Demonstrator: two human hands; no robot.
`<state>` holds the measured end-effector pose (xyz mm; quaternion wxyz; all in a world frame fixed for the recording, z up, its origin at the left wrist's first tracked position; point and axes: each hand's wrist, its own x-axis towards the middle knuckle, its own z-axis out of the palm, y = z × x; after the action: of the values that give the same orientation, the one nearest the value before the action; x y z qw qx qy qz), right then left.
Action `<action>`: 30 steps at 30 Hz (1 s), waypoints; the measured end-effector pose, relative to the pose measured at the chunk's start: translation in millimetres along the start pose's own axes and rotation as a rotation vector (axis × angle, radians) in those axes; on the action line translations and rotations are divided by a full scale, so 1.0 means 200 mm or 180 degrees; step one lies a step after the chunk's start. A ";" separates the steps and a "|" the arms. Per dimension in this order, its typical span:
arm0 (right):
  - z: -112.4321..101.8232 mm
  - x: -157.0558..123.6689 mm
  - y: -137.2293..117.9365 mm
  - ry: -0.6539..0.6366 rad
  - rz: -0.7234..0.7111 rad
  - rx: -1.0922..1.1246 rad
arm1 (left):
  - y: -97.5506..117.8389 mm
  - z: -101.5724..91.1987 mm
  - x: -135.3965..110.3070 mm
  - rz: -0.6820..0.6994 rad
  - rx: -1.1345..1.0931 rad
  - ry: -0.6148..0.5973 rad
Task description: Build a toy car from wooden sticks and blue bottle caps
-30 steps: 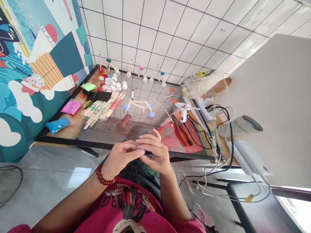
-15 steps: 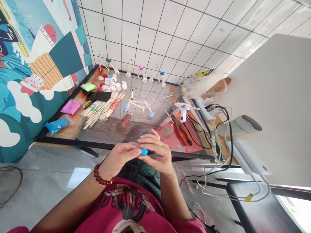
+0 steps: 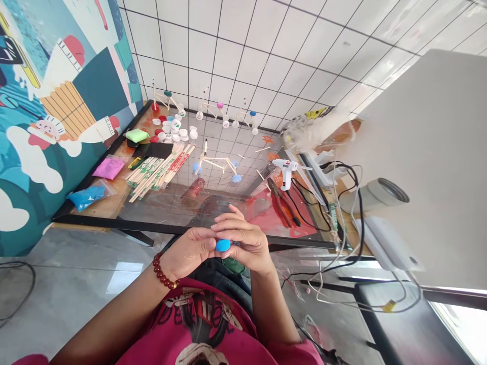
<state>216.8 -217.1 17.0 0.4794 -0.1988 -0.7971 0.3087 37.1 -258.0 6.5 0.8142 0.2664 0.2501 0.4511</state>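
Between my two hands, just off the table's front edge, is a small smooth oval of blue modelling clay [image 3: 223, 245]. My left hand [image 3: 195, 249] pinches it from the left with thumb and fingers. From the right, the thumb and fingers of my right hand [image 3: 246, 242] close round its other side. On the table beyond stands a small stick-built bicycle [image 3: 218, 165] with light blue wheels. Farther back are three similar stick models, among them one with a blue seat [image 3: 252, 113].
At the left lie wooden chopsticks [image 3: 162, 170], bottle caps [image 3: 175, 129], a blue clay bag [image 3: 87, 196], a pink bag [image 3: 108, 167] and a green pack [image 3: 137, 135]. To the right are a glue gun [image 3: 286, 172], pliers [image 3: 280, 203] and cables [image 3: 359, 203].
The blue clay has been turned and lowered slightly, so more of its face shows. Both hands still hold it, with the fingers shifted a little.
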 end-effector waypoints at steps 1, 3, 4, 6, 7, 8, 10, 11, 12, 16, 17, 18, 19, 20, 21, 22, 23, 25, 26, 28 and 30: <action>0.00 0.00 0.00 -0.0031 -0.0050 0.0013 | 0.00 0.01 0.00 -0.0019 -0.0008 -0.0018; 0.00 0.00 -0.01 -0.0078 -0.0107 0.0013 | 0.00 0.01 0.00 -0.0044 -0.0020 -0.0054; 0.00 0.00 -0.01 -0.0098 -0.0111 -0.0012 | 0.00 0.01 0.00 -0.0040 -0.0023 -0.0071; 0.00 0.00 -0.01 -0.0094 -0.0076 -0.0098 | 0.00 0.01 -0.01 0.0002 -0.0040 -0.0062; 0.00 0.00 -0.01 -0.0045 -0.0046 -0.0151 | 0.00 0.00 -0.01 0.0028 -0.0044 -0.0056; 0.00 0.00 -0.02 0.0031 -0.0022 -0.0206 | 0.00 0.00 -0.01 0.0044 -0.0040 -0.0063; 0.01 0.01 -0.02 0.0183 0.0005 -0.0332 | -0.01 -0.01 -0.02 0.0060 -0.0028 -0.0070; 0.01 0.01 -0.03 0.0230 -0.0001 -0.0398 | -0.01 -0.01 -0.02 0.0065 -0.0021 -0.0056; 0.01 0.01 -0.03 0.0250 -0.0027 -0.0461 | -0.01 0.00 -0.02 0.0084 -0.0007 -0.0023; 0.02 0.00 -0.03 0.0303 -0.0198 -0.0788 | 0.00 0.02 -0.03 0.0285 0.0173 0.0262; 0.02 0.00 -0.03 0.0308 -0.0240 -0.0901 | 0.00 0.03 -0.03 0.0342 0.0263 0.0368; 0.02 0.00 -0.04 0.0301 -0.0274 -0.1011 | 0.00 0.04 -0.04 0.0400 0.0334 0.0488; 0.02 -0.01 -0.04 0.0285 -0.0304 -0.1105 | 0.00 0.05 -0.04 0.0458 0.0352 0.0617; 0.03 -0.01 -0.04 0.0273 -0.0328 -0.1185 | 0.00 0.06 -0.04 0.0505 0.0306 0.0732; 0.03 -0.02 -0.04 0.0278 -0.0351 -0.1261 | 0.00 0.06 -0.04 0.0530 0.0199 0.0816; 0.04 -0.03 -0.04 0.0299 -0.0368 -0.1346 | -0.01 0.07 -0.04 0.0531 0.0050 0.0853; 0.05 -0.04 -0.03 0.0320 -0.0389 -0.1446 | -0.01 0.08 -0.04 0.0515 -0.0111 0.0849; 0.06 -0.05 -0.03 0.0333 -0.0444 -0.1675 | -0.01 0.09 -0.04 0.0462 -0.0344 0.0795; 0.07 -0.06 -0.03 0.0322 -0.0465 -0.1785 | -0.01 0.10 -0.04 0.0451 -0.0412 0.0770; 0.09 -0.07 -0.03 0.0298 -0.0480 -0.1946 | -0.02 0.11 -0.05 0.0450 -0.0503 0.0745; 0.11 -0.08 -0.02 0.0343 -0.0486 -0.2040 | -0.02 0.11 -0.05 0.0451 -0.0578 0.0743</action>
<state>204.8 -236.7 2.3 0.4557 -0.2952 -0.8397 -0.0055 49.0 -272.4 21.7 0.7665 0.1545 0.2818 0.5560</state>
